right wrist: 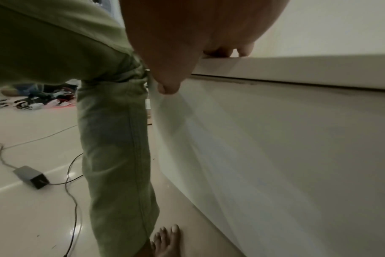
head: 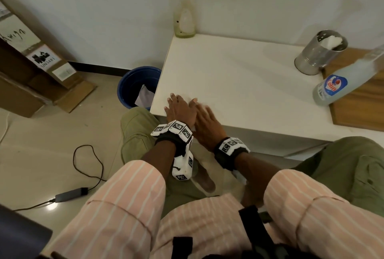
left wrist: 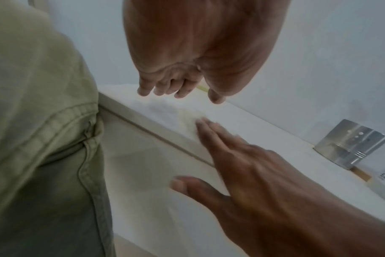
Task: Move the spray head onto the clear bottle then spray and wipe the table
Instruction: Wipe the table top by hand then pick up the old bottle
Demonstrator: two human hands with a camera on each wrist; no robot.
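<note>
A: Left hand (head: 180, 111) flat on the surface (head: 239, 84) at its near left corner, fingers spread. Right hand (head: 205, 122) just beside it, fingers straight and together, pressing a pale cloth (left wrist: 187, 118); blurred, so cloth edges unclear.

B: Containers?

A: Clear bottle (head: 185, 19) upright at the far left corner, against the wall, pale residue low inside. Cannot tell whether the spray head is on it; its top fades into the wall. Colin bottle (head: 340, 86) at the right, on a wooden board (head: 361, 111), pale liquid inside. Steel cup (head: 318, 55) behind it holds something white and crumpled. Blue bucket (head: 133, 86) on the floor by the left edge, a white scrap in it.

B: Room?

A: White walls; cardboard boxes (head: 31, 61) at left; a power adapter (head: 70, 194) and cable on the tiled floor.

B: Space to move?

A: Middle of the surface is bare between the hands and the far bottle. Both hands sit close to the near edge.
</note>
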